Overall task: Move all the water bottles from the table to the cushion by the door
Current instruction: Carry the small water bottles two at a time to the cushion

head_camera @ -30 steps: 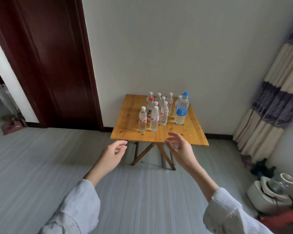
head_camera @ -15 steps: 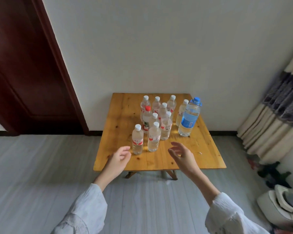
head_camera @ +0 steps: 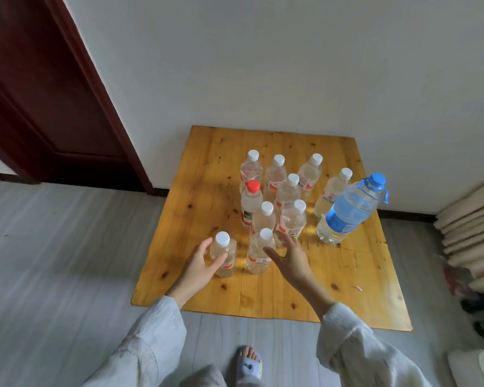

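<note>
Several small clear water bottles stand clustered on a low wooden table (head_camera: pixel 349 277). Most have white caps; one has a red cap (head_camera: pixel 250 203). A large bottle with a blue label and blue cap (head_camera: pixel 347 213) stands at the right of the cluster. My left hand (head_camera: pixel 197 270) is wrapped around the front-left small bottle (head_camera: pixel 229 259), thumb behind it and fingers across its front. My right hand (head_camera: pixel 289 258) is spread beside the bottle to its right (head_camera: pixel 256 254), fingers apart, holding nothing. No cushion is in view.
A dark red door (head_camera: pixel 39 107) stands at the left, beside the white wall. Folded curtain fabric (head_camera: pixel 472 233) and dark clutter lie on the floor at the right. My slippered foot (head_camera: pixel 249 364) is on the grey floor just before the table.
I have come right up to the table. Both hands reached forward; the left one closed around the front-left bottle and the right one arrived beside its neighbour.
</note>
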{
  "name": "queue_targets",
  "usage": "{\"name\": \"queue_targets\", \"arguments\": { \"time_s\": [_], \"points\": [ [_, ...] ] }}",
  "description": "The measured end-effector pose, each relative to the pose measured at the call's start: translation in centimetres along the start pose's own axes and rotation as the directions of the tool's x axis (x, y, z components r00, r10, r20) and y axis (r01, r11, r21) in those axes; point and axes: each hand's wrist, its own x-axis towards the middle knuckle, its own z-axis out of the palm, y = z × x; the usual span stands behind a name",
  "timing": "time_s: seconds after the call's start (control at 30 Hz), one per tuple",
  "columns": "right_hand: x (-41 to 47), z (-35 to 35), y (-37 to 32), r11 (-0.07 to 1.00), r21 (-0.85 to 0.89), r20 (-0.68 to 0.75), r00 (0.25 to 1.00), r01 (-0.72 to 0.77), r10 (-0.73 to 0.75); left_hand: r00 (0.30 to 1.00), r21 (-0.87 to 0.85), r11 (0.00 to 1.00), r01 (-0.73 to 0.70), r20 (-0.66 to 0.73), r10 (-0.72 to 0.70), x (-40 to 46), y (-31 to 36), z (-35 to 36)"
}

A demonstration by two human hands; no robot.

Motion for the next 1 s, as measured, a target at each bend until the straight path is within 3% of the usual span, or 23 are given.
{"name": "queue_targets", "arguments": {
  "time_s": [0.17, 0.4, 0.53, 0.63, 0.8, 1.0],
  "points": [
    [1.8, 1.5, 1.2, 0.999, -0.016, 0.012, 1.000, 0.028, -0.028, 0.998, 0.013, 0.999, -0.053, -0.028, 0.053, 3.0, -0.1, 0.4],
    [2.0, 2.5, 1.1, 0.996, -0.017, -0.052, 0.995, 0.084, -0.085, 0.956, 0.131, 0.960, -0.248, 0.194, 0.220, 4.5, 0.3, 1.2],
    [1.9, 2.9, 0.6, 0.999, -0.010, -0.072, 0.996, 0.054, -0.054, 0.961, 0.052, 0.984, -0.173, 0.227, 0.157, 5.3, 1.0, 2.6],
    [1.1, 3.6, 0.5, 1.000, -0.013, -0.085, 0.996, 0.023, -0.024, 0.962, 0.084, 0.977, -0.194, 0.210, 0.173, 6.5, 1.2, 2.5],
    [-1.6, 4.1, 0.5, 0.984, 0.116, -0.230, 0.960, -0.135, 0.158, 0.968, 0.033, 0.994, -0.105, 0.232, 0.095, 8.0, 0.8, 1.7],
    [-11.1, 2.0, 1.9, 0.899, 0.310, -0.436, 0.794, -0.308, 0.423, 0.869, 0.025, 0.986, -0.162, 0.478, 0.131, 3.7, 1.7, 6.2]
  ]
}}
